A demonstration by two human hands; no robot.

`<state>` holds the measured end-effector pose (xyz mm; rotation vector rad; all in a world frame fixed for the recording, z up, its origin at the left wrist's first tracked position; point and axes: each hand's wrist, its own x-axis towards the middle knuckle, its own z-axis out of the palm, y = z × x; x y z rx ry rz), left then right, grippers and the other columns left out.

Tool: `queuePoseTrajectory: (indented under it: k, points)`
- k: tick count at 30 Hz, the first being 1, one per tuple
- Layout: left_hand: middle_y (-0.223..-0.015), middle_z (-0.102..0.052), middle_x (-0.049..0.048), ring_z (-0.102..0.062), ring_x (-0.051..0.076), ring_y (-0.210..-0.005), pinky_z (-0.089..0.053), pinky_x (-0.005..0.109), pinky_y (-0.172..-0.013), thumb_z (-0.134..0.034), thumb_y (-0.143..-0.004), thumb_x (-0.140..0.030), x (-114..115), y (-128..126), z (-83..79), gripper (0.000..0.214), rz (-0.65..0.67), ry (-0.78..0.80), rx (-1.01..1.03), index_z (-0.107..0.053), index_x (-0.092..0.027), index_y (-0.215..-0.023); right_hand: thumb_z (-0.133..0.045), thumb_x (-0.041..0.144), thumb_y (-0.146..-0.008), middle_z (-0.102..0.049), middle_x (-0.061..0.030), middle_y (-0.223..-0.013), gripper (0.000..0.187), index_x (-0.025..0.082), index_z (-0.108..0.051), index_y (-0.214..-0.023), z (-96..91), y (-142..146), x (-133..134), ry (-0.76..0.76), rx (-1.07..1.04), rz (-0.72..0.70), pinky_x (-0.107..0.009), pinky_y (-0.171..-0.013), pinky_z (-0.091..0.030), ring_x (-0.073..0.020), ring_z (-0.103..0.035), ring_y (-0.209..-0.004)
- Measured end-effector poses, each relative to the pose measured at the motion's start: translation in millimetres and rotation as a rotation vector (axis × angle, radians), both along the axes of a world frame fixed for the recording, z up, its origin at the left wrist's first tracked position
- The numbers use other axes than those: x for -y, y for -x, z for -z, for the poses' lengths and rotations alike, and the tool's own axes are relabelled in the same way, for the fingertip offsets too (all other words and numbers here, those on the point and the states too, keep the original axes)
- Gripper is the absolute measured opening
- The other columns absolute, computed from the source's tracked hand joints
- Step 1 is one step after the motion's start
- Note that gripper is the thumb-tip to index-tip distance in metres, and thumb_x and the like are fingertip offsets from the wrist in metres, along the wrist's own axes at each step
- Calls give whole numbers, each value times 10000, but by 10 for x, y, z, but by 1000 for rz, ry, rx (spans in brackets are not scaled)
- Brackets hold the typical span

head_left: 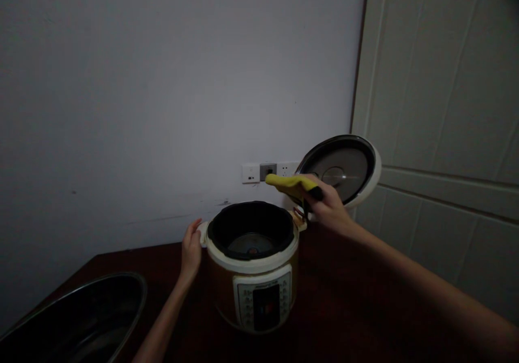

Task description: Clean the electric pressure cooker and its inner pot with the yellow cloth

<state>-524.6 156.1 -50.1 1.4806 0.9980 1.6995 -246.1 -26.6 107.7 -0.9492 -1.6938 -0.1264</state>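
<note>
An electric pressure cooker with a white rim and a front panel of buttons stands on the table. Its lid is swung up and tilted at the right side, with the inside facing the cooker. Dark walls and a round spot at the bottom centre show inside the uncovered pot. At the cooker's left side handle, my left hand is closed with its fingers behind it. My right hand grips a yellow and black cloth above the right rim, in front of the lid.
A large dark metal basin sits at the lower left on the dark red table. Wall sockets are behind the cooker, one with a black plug. A pale panelled door stands close on the right.
</note>
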Motion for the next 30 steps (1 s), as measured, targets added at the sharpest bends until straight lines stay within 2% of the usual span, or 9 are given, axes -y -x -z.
queuePoseTrajectory:
  k: [2, 4, 7, 9, 12, 16, 21, 26, 30]
  points:
    - [-1107, -604, 102, -541, 254, -1060, -370, 410, -986, -433, -733, -348, -10, 6, 13, 447, 3, 1, -1, -567, -141, -1105, -423, 85, -777, -620, -59, -1135, 411, 201, -567, -1145, -122, 100, -296, -123, 253, 7, -359, -932, -412, -190, -547, -1076]
    - [-1095, -608, 99, -547, 251, -1044, -379, 404, -974, -435, -730, -355, -7, 8, 13, 445, 5, 8, -1, -571, -142, -1096, -402, 12, -709, -579, -94, -1215, 537, 166, -515, -1211, -176, 183, -667, -98, 443, 33, -386, -983, -371, -195, -500, -1152]
    - [-1083, -617, 92, -552, 242, -1033, -388, 386, -962, -436, -728, -343, 8, 5, 1, 421, -4, 6, 2, -590, -145, -1067, -416, -30, -694, -602, -132, -1175, 555, 115, -504, -1223, -105, 272, -1210, 226, 736, 140, -340, -943, -396, -191, -542, -1096]
    - [-1071, -625, 84, -559, 235, -1020, -399, 375, -950, -443, -730, -337, 13, 2, -3, 404, -8, 3, 11, -598, -153, -1054, -445, -30, -699, -630, -147, -1122, 489, 100, -563, -1156, 23, 288, -1468, 340, 814, 156, -330, -912, -414, -205, -573, -1051]
    - [-1057, -629, 82, -563, 234, -1010, -405, 374, -944, -445, -730, -332, 10, 0, 4, 393, -12, -3, 12, -601, -153, -1044, -486, -37, -674, -664, -163, -1057, 453, 85, -621, -1089, 239, 210, -1637, 452, 854, 173, -329, -865, -443, -232, -611, -989]
    - [-1058, -629, 83, -556, 237, -1028, -392, 382, -959, -429, -740, -328, 11, -4, 7, 385, -8, -8, 3, -601, -153, -1037, -468, -60, -647, -673, -120, -1074, 588, 131, -587, -1191, 394, -44, -1527, 554, 849, 212, -307, -864, -448, -217, -623, -983]
    - [-1055, -626, 84, -555, 231, -1023, -395, 362, -953, -413, -734, -312, 38, -12, -29, 385, -40, -3, -16, -608, -152, -1026, -433, -30, -676, -647, -119, -1137, 564, 122, -588, -1196, 424, -273, -1133, 603, 784, 285, -283, -901, -427, -209, -588, -1066]
    - [-1032, -627, 81, -557, 225, -1002, -397, 351, -943, -413, -730, -310, 45, -16, -47, 383, -36, 0, -16, -609, -151, -1019, -408, -3, -689, -664, -116, -1092, 516, 125, -619, -1142, 434, -184, -775, 638, 738, 389, -277, -867, -441, -208, -605, -1026]
    - [-1072, -615, 96, -542, 237, -1046, -380, 363, -966, -407, -730, -322, 49, -14, -50, 410, -28, 6, -22, -600, -141, -1043, -431, 38, -708, -668, -208, -1001, 363, 41, -660, -990, 386, 22, -524, 680, 734, 496, -339, -821, -454, -277, -623, -963]
